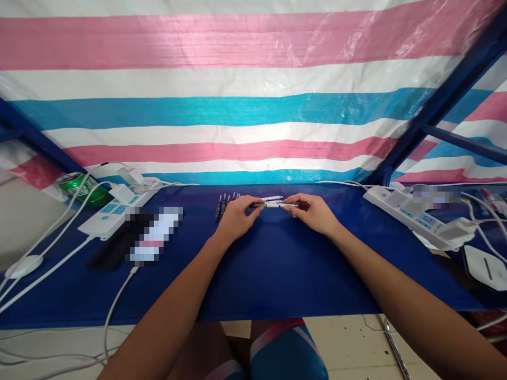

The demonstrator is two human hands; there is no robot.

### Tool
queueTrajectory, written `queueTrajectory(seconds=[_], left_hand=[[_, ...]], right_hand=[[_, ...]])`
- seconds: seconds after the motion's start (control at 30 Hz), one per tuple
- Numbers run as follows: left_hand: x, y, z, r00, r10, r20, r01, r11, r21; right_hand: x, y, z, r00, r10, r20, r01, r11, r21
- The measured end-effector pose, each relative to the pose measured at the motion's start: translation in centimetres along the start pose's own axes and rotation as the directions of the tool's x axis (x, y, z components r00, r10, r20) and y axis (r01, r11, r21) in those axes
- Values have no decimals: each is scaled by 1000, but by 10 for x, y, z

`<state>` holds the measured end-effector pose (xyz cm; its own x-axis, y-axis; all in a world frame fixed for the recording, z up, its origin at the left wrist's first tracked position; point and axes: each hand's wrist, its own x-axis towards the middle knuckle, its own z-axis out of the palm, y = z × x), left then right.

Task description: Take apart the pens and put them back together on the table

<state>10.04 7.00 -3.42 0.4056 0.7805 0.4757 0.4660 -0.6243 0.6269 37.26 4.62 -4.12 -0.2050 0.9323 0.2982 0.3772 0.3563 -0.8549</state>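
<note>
A slim white pen (273, 205) lies crosswise between my hands, just above or on the blue desk. My left hand (236, 215) pinches its left end between thumb and fingers. At the other end, the thumb and fingertips of my right hand (316, 212) are closed on it. Right behind it is a second slim white pen (274, 198), partly hidden by my fingers. Several short, dark, slender pen parts (222, 205) with light tips lie in a row beside my left hand, which covers some of them.
On the blue desk (285, 264), a white power strip (106, 224), a green can (75, 184) and a pixelated phone (158, 235) on a cable stand left. Another power strip (412, 216) and a white device (485, 268) lie right. Striped sheeting (253, 116) hangs behind.
</note>
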Motion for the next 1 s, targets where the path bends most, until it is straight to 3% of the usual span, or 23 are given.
queueTrajectory(seconds=[0.17, 0.37, 1.0], left_hand=[[-1, -12, -7, 987, 124, 102, -143, 966, 214], [0, -22, -9, 986, 114, 120, -146, 939, 310], [0, -19, -9, 997, 13, 74, -40, 927, 373]], right_hand=[[11, 15, 3, 969, -242, 52, 244, 901, -358], [22, 19, 12, 934, -319, 163, 358, 829, -430], [25, 29, 11, 957, -269, 105, 279, 768, -576]])
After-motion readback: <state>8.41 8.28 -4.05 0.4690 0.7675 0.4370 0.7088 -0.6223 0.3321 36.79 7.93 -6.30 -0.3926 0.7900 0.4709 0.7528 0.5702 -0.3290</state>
